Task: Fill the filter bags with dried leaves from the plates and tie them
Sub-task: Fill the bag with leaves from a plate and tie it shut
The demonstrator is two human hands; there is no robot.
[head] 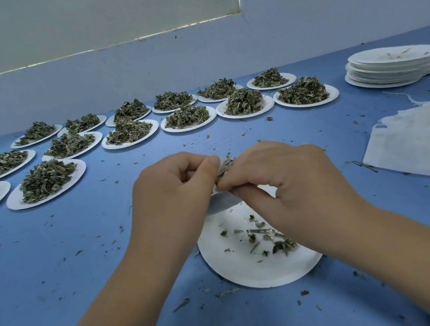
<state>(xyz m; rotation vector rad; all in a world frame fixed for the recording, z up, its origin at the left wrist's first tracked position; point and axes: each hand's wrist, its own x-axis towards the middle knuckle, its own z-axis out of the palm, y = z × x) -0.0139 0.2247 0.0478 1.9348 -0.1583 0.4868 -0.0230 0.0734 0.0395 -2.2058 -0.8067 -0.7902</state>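
Pinching the white bag point(221, 204) with the left hand point(176, 194), fingers curled tight. Pinching a tuft of leaves point(224, 167) at its top with the right hand point(289, 179), fingertips against the left thumb. Held together just above a plate point(254, 275) on the table point(84, 268) (few scraps on it). Bag crumpled, mostly hidden. Beyond, heaped plates point(187, 118); at right, a stack point(390, 70) and spare bags point(424, 141).

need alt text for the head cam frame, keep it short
The left hand and right hand pinch a small white filter bag with dried leaves poking from its top, above a nearly empty paper plate on a blue table. Rear left: many plates heaped with leaves; right: a stack of empty plates and flat white bags.
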